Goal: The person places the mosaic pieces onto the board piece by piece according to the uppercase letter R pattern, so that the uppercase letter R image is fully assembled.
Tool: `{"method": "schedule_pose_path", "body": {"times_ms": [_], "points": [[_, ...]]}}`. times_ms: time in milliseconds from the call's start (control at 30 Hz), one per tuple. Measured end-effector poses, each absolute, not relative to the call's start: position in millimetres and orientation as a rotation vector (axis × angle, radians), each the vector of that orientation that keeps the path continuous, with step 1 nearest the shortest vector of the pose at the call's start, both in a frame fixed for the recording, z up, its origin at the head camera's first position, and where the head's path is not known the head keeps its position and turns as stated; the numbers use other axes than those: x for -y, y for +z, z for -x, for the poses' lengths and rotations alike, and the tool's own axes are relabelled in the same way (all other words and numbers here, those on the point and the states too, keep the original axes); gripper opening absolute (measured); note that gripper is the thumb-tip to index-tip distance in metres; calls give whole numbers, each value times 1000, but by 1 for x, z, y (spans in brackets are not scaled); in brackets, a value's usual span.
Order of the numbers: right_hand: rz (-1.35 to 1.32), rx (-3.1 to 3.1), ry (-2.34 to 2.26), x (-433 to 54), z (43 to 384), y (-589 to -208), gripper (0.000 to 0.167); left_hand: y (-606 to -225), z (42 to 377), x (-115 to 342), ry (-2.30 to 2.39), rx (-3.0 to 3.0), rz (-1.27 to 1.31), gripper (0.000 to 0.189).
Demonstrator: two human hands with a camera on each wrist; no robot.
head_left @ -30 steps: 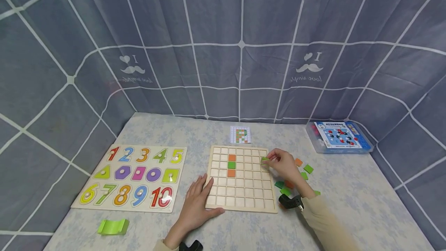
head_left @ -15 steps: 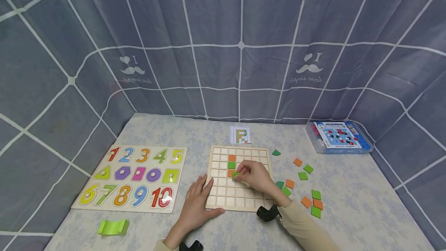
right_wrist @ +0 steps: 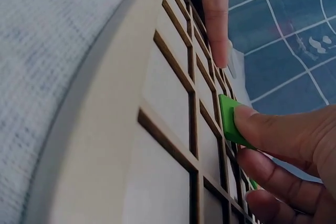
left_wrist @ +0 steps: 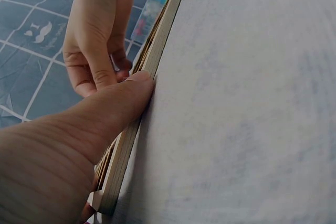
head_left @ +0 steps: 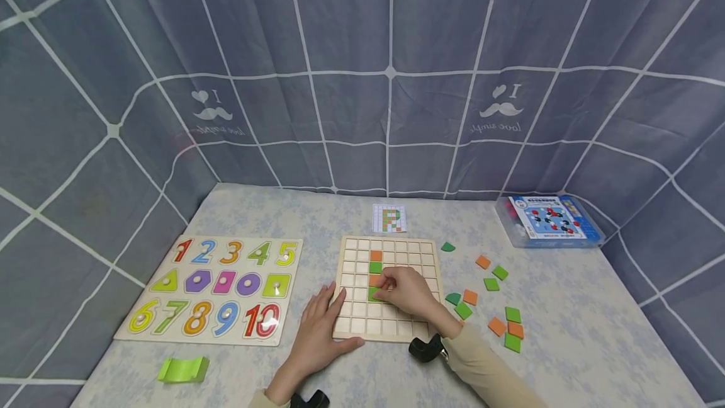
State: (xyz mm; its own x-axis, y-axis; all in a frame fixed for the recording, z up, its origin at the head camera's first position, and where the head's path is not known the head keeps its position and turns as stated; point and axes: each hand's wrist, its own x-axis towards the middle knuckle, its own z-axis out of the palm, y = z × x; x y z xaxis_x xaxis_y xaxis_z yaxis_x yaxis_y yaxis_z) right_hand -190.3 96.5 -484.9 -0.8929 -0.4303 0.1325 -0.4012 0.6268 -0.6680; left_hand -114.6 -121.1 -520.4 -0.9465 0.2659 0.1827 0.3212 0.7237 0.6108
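My right hand (head_left: 404,291) pinches a green square tile (head_left: 373,294) over the wooden grid board (head_left: 416,330), in the column below the orange, green and orange tiles. In the right wrist view, the thumb presses the flat face of the green tile (right_wrist: 230,120), which stands tilted at the grid's ridges. My left hand (head_left: 320,332) steadies the board's near left corner, fingers straight along the left side and thumb on the front edge. The left wrist view shows that thumb (left_wrist: 118,98) laid across the board's rim.
Loose green and orange tiles (head_left: 496,327) lie right of the board. A pattern card (head_left: 389,218) is behind it, and a number puzzle (head_left: 212,291) at left. A green bridge-shaped block (head_left: 183,370) sits front left, a plastic box (head_left: 552,222) back right.
My right hand has carried the green tile leftward from the board's right edge to the cell below the lower orange tile. The left hand has stayed put.
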Motion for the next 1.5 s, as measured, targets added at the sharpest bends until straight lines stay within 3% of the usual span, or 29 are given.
{"method": "schedule_pose_path", "body": {"times_ms": [933, 1233, 1500], "points": [[904, -2934, -949, -103, 187, -484, 5, -520, 115, 122, -1028, 2829, 492, 93], [829, -3045, -1139, -122, 192, -482, 6, -521, 115, 121, -1035, 2844, 466, 95], [592, -3158, -1219, -152, 200, -472, 16, -522, 115, 121, -1043, 2835, 467, 95]]}}
